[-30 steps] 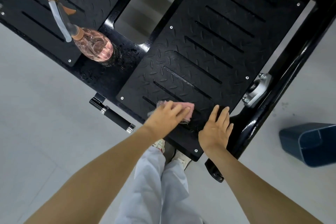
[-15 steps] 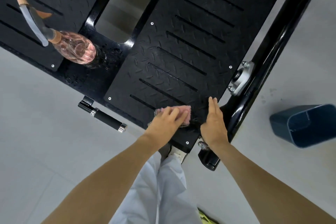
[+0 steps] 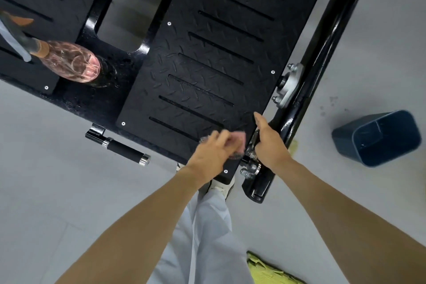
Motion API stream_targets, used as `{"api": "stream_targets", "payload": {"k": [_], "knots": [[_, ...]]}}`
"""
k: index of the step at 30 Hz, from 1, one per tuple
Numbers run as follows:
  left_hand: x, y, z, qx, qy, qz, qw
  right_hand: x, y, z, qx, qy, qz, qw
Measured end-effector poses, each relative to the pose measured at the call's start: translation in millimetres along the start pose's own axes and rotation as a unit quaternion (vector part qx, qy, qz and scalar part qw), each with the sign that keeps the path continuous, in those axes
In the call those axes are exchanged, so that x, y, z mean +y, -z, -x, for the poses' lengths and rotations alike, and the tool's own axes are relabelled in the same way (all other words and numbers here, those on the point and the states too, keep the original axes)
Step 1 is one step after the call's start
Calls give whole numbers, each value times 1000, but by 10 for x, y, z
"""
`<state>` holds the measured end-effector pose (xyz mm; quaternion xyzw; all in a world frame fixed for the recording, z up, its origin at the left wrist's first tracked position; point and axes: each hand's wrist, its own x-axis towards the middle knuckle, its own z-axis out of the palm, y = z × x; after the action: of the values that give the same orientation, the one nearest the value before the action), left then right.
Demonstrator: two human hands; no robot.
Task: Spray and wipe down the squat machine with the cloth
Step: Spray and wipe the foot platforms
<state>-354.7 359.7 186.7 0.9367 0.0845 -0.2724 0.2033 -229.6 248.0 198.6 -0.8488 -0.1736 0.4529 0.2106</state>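
Head view, looking down.

Left hand [image 3: 212, 154]: motion-blurred. Fingers lay extended and spread over the pink cloth [image 3: 238, 143], pressing it flat rather than wrapping round it. Cloth sat under the fingertips, on the near right corner of the black footplate [image 3: 207, 64] of the squat machine.

Right hand [image 3: 270, 145]: just right of the left hand, apart from it, seen edge-on. Fingers were straight and together and held nothing. Fingertips touched the footplate's right edge; bolts and a bracket [image 3: 251, 168] showed directly beneath the palm.

Black frame rail [image 3: 322, 53]: ran just right of the right hand and away beyond it. Grey bearing mount [image 3: 289, 85] was fixed to it, beyond the right fingertips.

Spray bottle [image 3: 73, 62]: pink, stood on the machine well to the left of, and beyond, the left hand; neither hand touched it. Metal around its base looked wet.

Black handle [image 3: 126, 150] with chrome cap: left of the left wrist.

Blue bin [image 3: 378, 138]: on the floor well right of the right hand.

Yellow-green cloth [image 3: 269, 270]: on the floor below the right forearm.
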Motion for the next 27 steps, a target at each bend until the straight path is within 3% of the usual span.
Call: {"api": "stream_targets", "payload": {"k": [3, 6, 8, 12, 15, 18, 22, 24, 27], "knots": [[26, -26, 57, -62, -169, -128, 975, -57, 18, -5, 20, -3, -49, 999], [-57, 30, -18, -46, -204, -208, 955, -98, 0, 16, 24, -14, -71, 997], [-67, 109, -148, -23, -146, -208, 967, -101, -12, 30, 30, -13, -76, 997], [22, 229, -320, 2, 7, -100, 995, -74, -101, -8, 72, -15, -65, 995], [107, 108, -177, 3, 6, -80, 997, -77, -176, 18, 67, -20, -81, 994], [60, -160, 106, -30, -75, -146, 986, -51, -259, 73, 65, -17, -64, 996], [-41, -226, 301, -15, -143, -187, 972, 22, -384, 194, 63, -23, -36, 997], [-26, -125, 261, -45, -129, -177, 975, 44, -452, 250, 64, -30, -38, 997], [-58, -38, 68, 7, 4, -140, 990, 66, -558, 292, 81, -24, -28, 996]]}}
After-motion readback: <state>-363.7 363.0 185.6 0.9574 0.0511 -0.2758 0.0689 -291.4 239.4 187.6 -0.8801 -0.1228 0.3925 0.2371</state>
